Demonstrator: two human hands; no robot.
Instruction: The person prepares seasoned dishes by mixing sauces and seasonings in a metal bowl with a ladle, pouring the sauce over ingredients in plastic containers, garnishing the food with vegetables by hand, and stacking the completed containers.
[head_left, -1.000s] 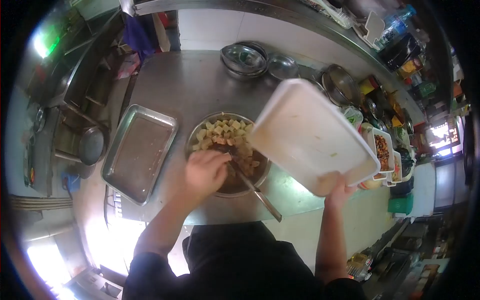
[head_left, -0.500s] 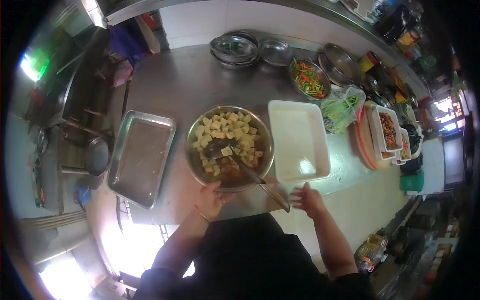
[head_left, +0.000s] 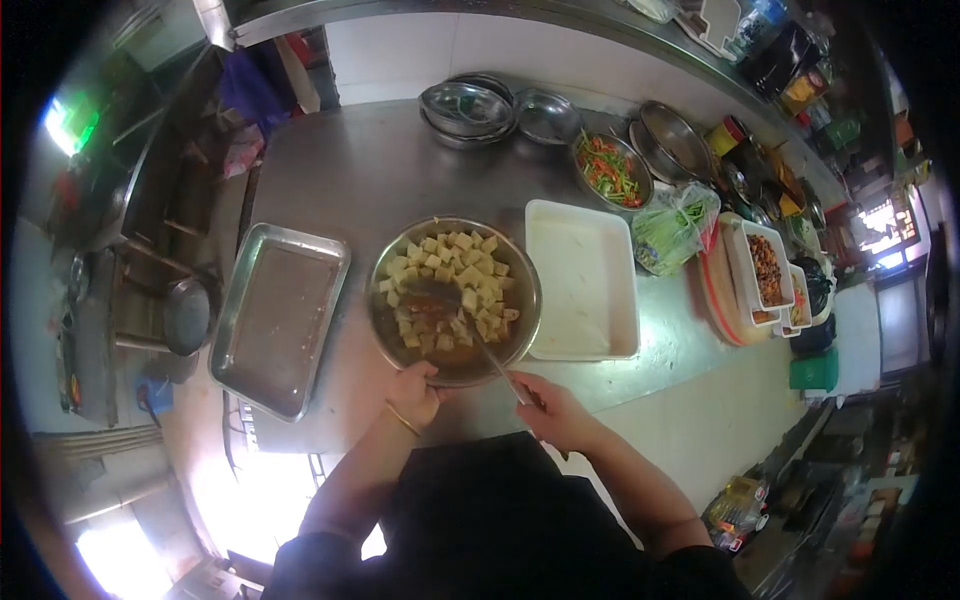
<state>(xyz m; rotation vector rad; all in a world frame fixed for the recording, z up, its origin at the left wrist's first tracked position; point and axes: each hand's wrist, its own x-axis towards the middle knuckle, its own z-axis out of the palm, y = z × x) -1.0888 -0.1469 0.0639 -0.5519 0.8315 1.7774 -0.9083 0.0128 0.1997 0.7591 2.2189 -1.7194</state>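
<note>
A round metal bowl [head_left: 400,362] stands on the steel table in front of me, holding pale tofu cubes [head_left: 462,256] in brownish liquid. My left hand [head_left: 413,394] grips the bowl's near rim, thumb over the edge. In my right hand [head_left: 553,413] is the handle of a long metal ladle [head_left: 490,355]. The ladle's head is down among the cubes and partly covered by them and the liquid. Right of the bowl, close beside it, lies a white rectangular tray [head_left: 583,348] with a thin wet film on its bottom.
To the left sits a shallow steel tray [head_left: 225,350]. Stacked metal bowls [head_left: 467,108] and a bowl of cut red and green vegetables [head_left: 608,172] line the back. Bagged greens [head_left: 672,228], a round chopping board [head_left: 715,295] and white food containers [head_left: 768,270] occupy the right side.
My right hand has closed round the ladle's handle, and the ladle head has sunk deeper among the cubes. My left hand has taken hold of the bowl's rim.
</note>
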